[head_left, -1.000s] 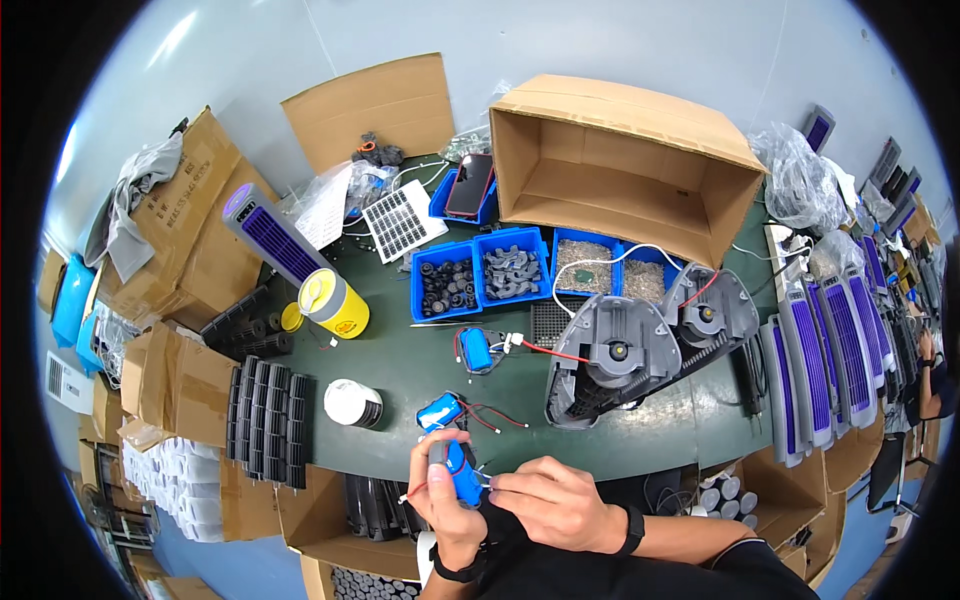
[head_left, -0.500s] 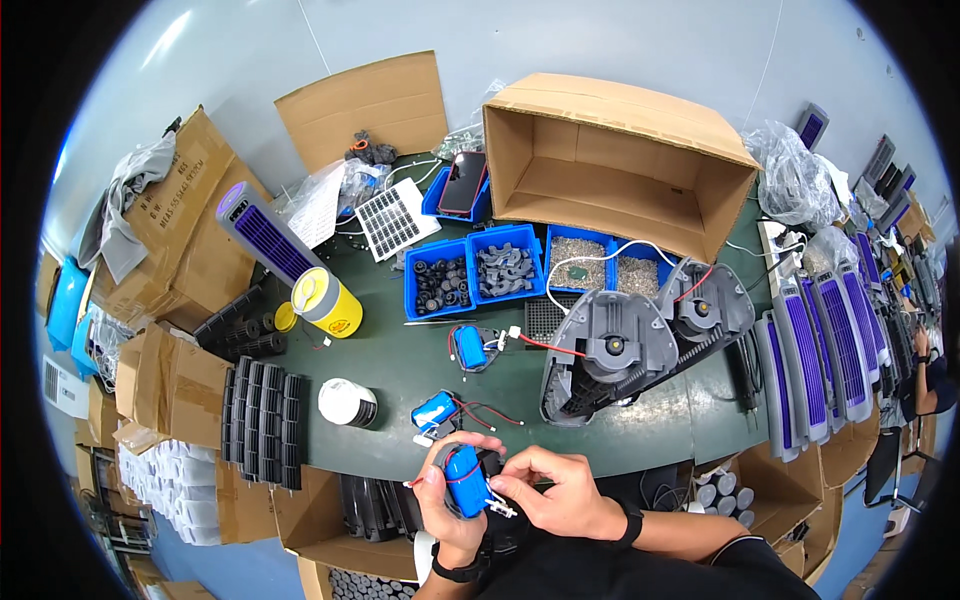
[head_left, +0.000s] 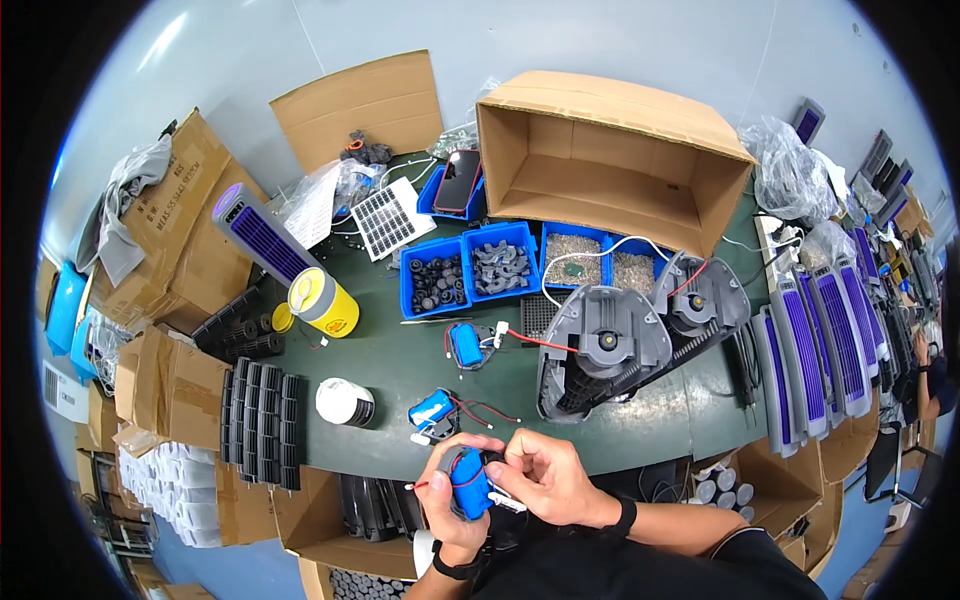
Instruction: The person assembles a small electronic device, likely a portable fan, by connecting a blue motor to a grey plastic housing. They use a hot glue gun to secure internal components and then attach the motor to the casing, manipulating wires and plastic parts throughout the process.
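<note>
My left hand (head_left: pixel 441 510) is wrapped round a blue battery pack (head_left: pixel 470 484) seated on a dark grey part, close to my body. A thin red wire crosses the pack, and a white connector (head_left: pixel 508 502) hangs at its right side. My right hand (head_left: pixel 552 482) is closed, its fingertips against the pack's upper right edge; what they pinch is hidden. Just beyond my hands a second battery pack (head_left: pixel 431 408) lies on the green table, with red and black leads. Farther off lies a third battery pack (head_left: pixel 467 344) on its grey part.
Two grey fan housings (head_left: pixel 603 350) lie on the table's right half. Blue bins (head_left: pixel 434 277) of small parts stand behind, before a cardboard box (head_left: pixel 610 110). At left are a yellow canister (head_left: pixel 325 303), a white tub (head_left: pixel 345 401) and black rollers (head_left: pixel 262 425). Purple-grilled fan fronts (head_left: pixel 800 350) line the right.
My right hand has shifted up along the pack's right side, and its fingers are more curled. My left hand keeps its hold. The whole view has moved slightly.
</note>
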The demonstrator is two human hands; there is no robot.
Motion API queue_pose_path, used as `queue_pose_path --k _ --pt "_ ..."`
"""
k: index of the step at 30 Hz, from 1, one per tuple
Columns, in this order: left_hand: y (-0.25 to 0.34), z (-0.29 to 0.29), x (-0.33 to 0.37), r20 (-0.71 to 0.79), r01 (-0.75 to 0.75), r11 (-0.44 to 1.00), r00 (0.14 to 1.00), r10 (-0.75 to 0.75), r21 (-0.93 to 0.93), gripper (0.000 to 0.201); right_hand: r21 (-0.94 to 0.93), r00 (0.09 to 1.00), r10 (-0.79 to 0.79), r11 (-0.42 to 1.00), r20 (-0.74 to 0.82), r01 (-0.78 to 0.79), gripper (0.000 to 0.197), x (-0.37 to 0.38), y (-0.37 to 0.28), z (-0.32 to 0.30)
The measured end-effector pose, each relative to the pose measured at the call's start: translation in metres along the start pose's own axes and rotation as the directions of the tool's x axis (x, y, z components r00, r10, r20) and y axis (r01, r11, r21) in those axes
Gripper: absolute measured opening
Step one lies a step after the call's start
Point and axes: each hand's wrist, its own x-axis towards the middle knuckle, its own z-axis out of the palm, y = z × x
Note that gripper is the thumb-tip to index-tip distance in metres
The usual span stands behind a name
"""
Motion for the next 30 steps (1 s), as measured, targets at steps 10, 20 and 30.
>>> queue_pose_path --k 10,20,30 --pt "0.010 0.009 0.010 -0.154 -0.162 0.979 0.971 0.180 0.125 0.062 -0.250 0.952 -0.274 0.939 -0.133 0.235 0.021 -0.005 -0.007 -0.009" --pt "0.009 0.009 0.012 -0.141 -0.140 0.978 0.977 0.162 0.154 0.060 -0.722 0.727 -0.646 0.386 0.233 0.574 0.040 0.001 -0.020 -0.007" --pt "0.007 0.005 0.001 -0.080 -0.117 0.985 0.989 0.128 0.126 0.069 -0.491 0.918 -0.396 0.801 -0.003 0.344 0.035 0.001 -0.031 -0.007"
